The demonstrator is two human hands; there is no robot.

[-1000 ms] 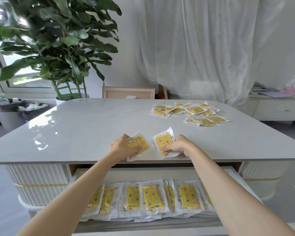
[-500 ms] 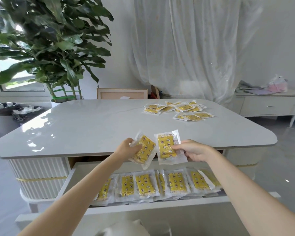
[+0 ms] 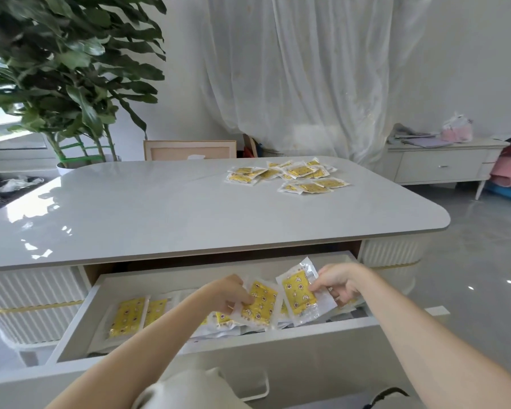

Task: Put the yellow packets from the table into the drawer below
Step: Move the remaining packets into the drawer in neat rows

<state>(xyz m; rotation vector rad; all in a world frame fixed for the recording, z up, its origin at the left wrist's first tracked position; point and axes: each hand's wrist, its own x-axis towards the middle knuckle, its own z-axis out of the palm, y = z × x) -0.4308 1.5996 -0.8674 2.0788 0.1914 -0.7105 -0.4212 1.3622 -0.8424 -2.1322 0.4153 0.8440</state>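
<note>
My left hand (image 3: pixel 226 293) pinches a yellow packet (image 3: pixel 258 304) over the middle of the open white drawer (image 3: pixel 80 317). Just to its right, my right hand (image 3: pixel 338 283) pinches a second yellow packet (image 3: pixel 297 293) by its clear edge. Both packets hang tilted just above the row of yellow packets lying in the drawer (image 3: pixel 129 315). A loose pile of several more yellow packets (image 3: pixel 298 174) lies on the far right part of the white table top (image 3: pixel 148 214).
A large potted plant (image 3: pixel 62 75) stands behind the table's left end, with a chair back (image 3: pixel 189 149) beyond the far edge. A low white sideboard (image 3: pixel 440 163) stands at the right wall. The drawer front with its handle (image 3: pixel 260 388) juts toward me.
Both hands lifted a packet each off the table's near edge, then lowered them over the open drawer. The view tilted down and drew back.
</note>
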